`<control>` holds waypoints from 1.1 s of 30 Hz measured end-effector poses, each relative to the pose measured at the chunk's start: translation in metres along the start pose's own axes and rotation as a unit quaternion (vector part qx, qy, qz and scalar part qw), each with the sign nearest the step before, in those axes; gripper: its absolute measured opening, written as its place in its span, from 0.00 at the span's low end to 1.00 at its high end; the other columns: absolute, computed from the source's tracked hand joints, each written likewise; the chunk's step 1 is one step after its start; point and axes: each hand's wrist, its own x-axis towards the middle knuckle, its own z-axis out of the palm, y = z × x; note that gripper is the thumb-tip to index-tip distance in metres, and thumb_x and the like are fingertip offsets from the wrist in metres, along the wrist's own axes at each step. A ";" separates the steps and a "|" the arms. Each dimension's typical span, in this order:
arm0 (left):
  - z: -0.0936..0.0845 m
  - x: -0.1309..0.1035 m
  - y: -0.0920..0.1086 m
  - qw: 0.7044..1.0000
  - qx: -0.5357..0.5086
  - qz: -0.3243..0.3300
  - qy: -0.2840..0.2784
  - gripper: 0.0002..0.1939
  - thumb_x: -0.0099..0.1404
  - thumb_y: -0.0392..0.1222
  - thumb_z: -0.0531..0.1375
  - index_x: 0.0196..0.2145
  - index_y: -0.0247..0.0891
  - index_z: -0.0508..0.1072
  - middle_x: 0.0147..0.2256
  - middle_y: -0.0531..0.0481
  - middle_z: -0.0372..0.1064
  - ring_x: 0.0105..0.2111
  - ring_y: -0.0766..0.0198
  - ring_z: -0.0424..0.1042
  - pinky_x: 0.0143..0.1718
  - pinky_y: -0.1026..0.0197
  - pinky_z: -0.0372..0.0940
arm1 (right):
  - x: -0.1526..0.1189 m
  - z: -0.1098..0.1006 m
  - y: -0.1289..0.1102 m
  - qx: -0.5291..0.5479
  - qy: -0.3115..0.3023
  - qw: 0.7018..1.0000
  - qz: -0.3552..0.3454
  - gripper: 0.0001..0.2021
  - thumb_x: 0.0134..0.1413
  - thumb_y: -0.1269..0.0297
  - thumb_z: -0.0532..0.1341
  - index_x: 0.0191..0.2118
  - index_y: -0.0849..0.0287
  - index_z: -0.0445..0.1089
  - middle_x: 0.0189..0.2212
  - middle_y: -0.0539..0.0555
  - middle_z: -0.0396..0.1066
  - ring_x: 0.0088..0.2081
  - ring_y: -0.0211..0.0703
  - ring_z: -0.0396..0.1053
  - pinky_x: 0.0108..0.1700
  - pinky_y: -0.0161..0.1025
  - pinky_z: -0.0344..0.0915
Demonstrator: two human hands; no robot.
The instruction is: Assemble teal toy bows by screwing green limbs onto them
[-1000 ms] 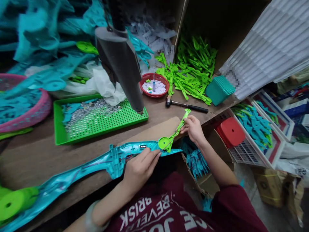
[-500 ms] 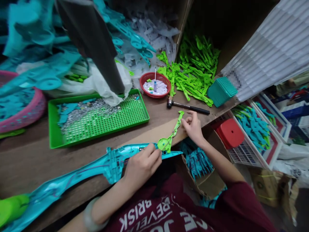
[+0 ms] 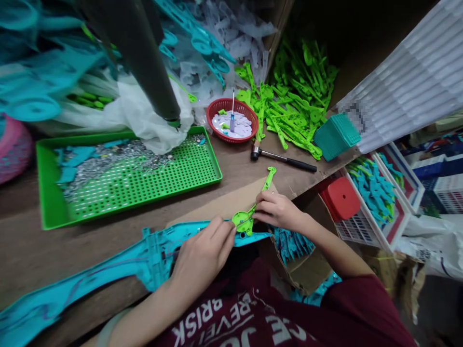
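A bright green plastic arm-shaped part (image 3: 241, 220), round at its lower end, lies over the tip of a long turquoise plastic shell (image 3: 119, 262). Thumb and fingers of my left hand (image 3: 206, 246) are closed at the left rim of the round end. My right hand (image 3: 277, 210) pinches at the green part's narrow neck, covering its middle; what lies between those fingertips is hidden. A thin strand, perhaps wire, crosses the round end between both hands. Purple wire runs inside the turquoise shell, which stretches along the bench edge beneath my left forearm.
Beyond lie a green perforated tray (image 3: 173, 188) of metal bits, a red basket (image 3: 213, 129) holding a screwdriver (image 3: 232, 120), and a black-handled hammer (image 3: 285, 160). Green parts (image 3: 289, 111) pile up behind. A dark post (image 3: 144, 62) overhangs the tray. Right: a cardboard box (image 3: 314, 270) and red stool (image 3: 340, 198).
My right hand has moved down and left from the green part's upper end to its neck. My left hand stays at the round end. The view has shifted slightly.
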 end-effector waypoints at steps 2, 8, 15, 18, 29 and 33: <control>0.000 0.001 0.000 1.000 -0.017 -0.016 0.021 0.15 0.76 0.41 0.48 0.34 0.38 0.69 0.27 0.53 0.68 0.24 0.65 0.71 0.26 0.63 0.59 | 0.004 -0.002 -0.002 0.006 -0.014 1.000 -0.005 0.14 0.68 0.58 0.56 0.37 0.63 0.72 0.37 0.58 0.69 0.36 0.40 0.68 0.38 0.37 0.67; 0.001 0.002 0.002 0.999 0.013 0.001 0.035 0.15 0.75 0.39 0.50 0.31 0.40 0.70 0.26 0.53 0.68 0.24 0.65 0.70 0.26 0.63 0.58 | 0.018 -0.008 -0.009 -0.031 -0.081 0.995 0.046 0.13 0.67 0.63 0.58 0.31 0.62 0.71 0.34 0.55 0.67 0.34 0.39 0.65 0.37 0.36 0.63; 0.001 0.001 0.005 0.999 -0.011 0.000 0.047 0.13 0.75 0.39 0.51 0.34 0.38 0.72 0.27 0.52 0.70 0.26 0.65 0.72 0.27 0.63 0.60 | 0.036 -0.017 -0.025 -0.095 -0.176 0.975 0.099 0.10 0.63 0.65 0.62 0.32 0.65 0.73 0.36 0.56 0.69 0.34 0.40 0.65 0.35 0.37 0.59; 0.002 -0.002 0.009 1.000 -0.001 0.015 0.008 0.17 0.75 0.39 0.49 0.31 0.40 0.72 0.26 0.52 0.68 0.23 0.66 0.69 0.24 0.62 0.56 | 0.042 -0.020 -0.030 -0.110 -0.211 0.963 0.127 0.09 0.64 0.66 0.62 0.35 0.66 0.74 0.38 0.58 0.70 0.34 0.41 0.66 0.35 0.38 0.58; -0.012 0.009 -0.009 0.980 -0.113 -0.129 -0.100 0.12 0.71 0.46 0.52 0.38 0.41 0.73 0.27 0.52 0.73 0.24 0.62 0.71 0.27 0.62 0.58 | 0.051 -0.024 -0.038 -0.110 -0.230 0.957 0.135 0.09 0.64 0.69 0.61 0.34 0.66 0.74 0.36 0.59 0.70 0.34 0.43 0.67 0.36 0.39 0.59; -0.017 0.017 -0.008 0.979 -0.083 -0.115 -0.144 0.13 0.69 0.43 0.51 0.33 0.41 0.73 0.30 0.49 0.76 0.28 0.59 0.75 0.28 0.60 0.58 | 0.052 -0.025 -0.039 -0.120 -0.243 0.953 0.135 0.10 0.65 0.68 0.60 0.34 0.66 0.74 0.37 0.60 0.70 0.35 0.43 0.67 0.35 0.40 0.58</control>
